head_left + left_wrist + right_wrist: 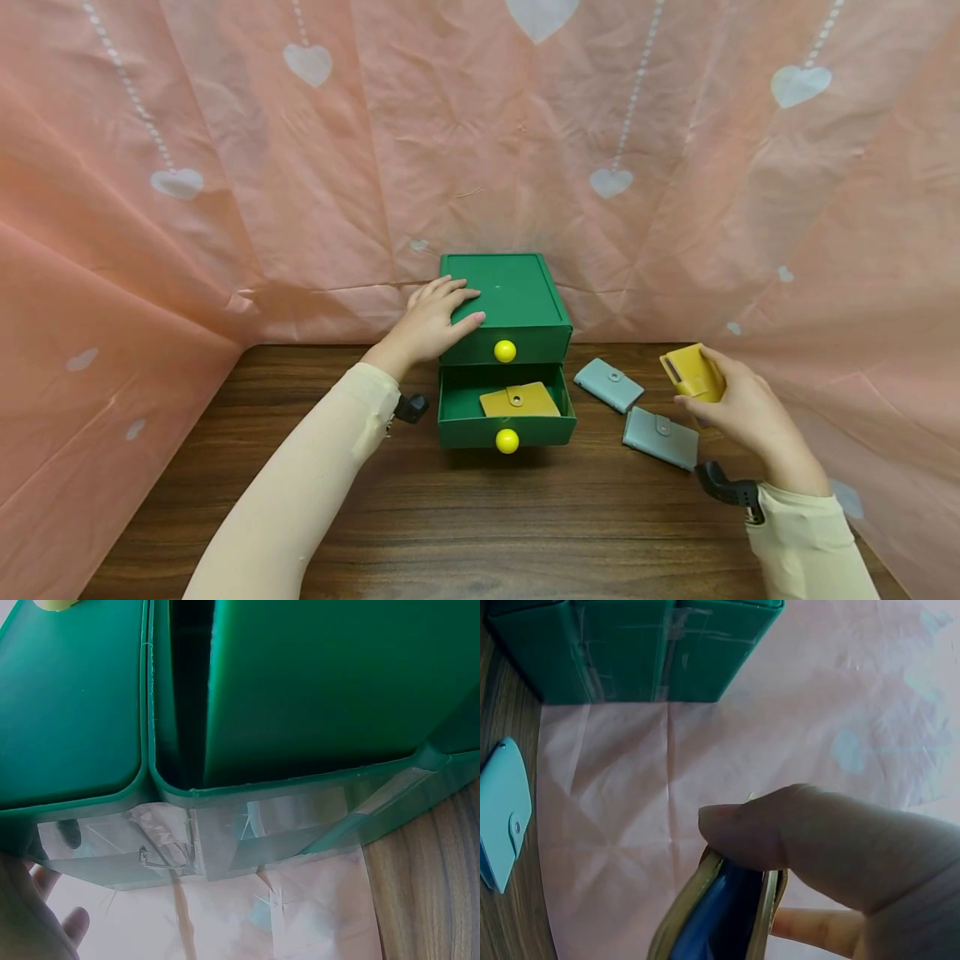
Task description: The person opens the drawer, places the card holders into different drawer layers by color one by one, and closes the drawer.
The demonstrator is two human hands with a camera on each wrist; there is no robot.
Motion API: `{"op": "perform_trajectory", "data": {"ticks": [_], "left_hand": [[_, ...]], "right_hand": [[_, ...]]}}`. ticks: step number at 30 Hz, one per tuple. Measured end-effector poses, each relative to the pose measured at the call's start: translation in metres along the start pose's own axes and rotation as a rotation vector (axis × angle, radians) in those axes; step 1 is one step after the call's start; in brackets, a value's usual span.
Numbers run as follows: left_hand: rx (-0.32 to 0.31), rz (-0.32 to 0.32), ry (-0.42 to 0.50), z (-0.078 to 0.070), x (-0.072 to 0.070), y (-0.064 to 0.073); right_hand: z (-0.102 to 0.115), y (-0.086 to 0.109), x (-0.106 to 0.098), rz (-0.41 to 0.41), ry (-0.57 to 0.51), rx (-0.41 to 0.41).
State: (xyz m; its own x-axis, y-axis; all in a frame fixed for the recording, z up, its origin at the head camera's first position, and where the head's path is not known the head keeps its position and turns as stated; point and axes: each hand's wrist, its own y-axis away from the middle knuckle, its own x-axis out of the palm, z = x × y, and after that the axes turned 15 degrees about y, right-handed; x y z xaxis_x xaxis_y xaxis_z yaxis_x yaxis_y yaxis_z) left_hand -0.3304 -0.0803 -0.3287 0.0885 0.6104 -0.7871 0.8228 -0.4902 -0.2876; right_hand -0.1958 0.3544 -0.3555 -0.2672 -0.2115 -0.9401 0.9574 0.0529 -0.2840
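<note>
My left hand (435,321) rests on the top left of a green two-drawer box (506,287), its fingers spread and straight. The lower drawer (465,431) is pulled out, and a yellow card wallet (536,400) with a snap strap lies in it. On the right, my right hand (753,412) pinches another yellow card wallet (686,372) between thumb and fingers, held above the table. In the right wrist view the thumb (757,829) presses the held wallet's edge, and its blue inside (716,915) shows.
Two light blue card wallets, one nearer the box (609,383) and one nearer me (660,439), lie on the brown wooden table (480,533) right of the box. Each drawer has a yellow round knob (507,441). A pink heart-print curtain (480,167) hangs behind and at both sides.
</note>
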Motion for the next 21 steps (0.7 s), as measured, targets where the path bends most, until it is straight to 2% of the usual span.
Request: {"op": "perform_trajectory", "data": {"ticks": [21], "left_hand": [[0.005, -0.008, 0.003, 0.000, 0.001, 0.000]], "right_hand": [[0.023, 0.001, -0.003, -0.063, -0.017, -0.010]]}}
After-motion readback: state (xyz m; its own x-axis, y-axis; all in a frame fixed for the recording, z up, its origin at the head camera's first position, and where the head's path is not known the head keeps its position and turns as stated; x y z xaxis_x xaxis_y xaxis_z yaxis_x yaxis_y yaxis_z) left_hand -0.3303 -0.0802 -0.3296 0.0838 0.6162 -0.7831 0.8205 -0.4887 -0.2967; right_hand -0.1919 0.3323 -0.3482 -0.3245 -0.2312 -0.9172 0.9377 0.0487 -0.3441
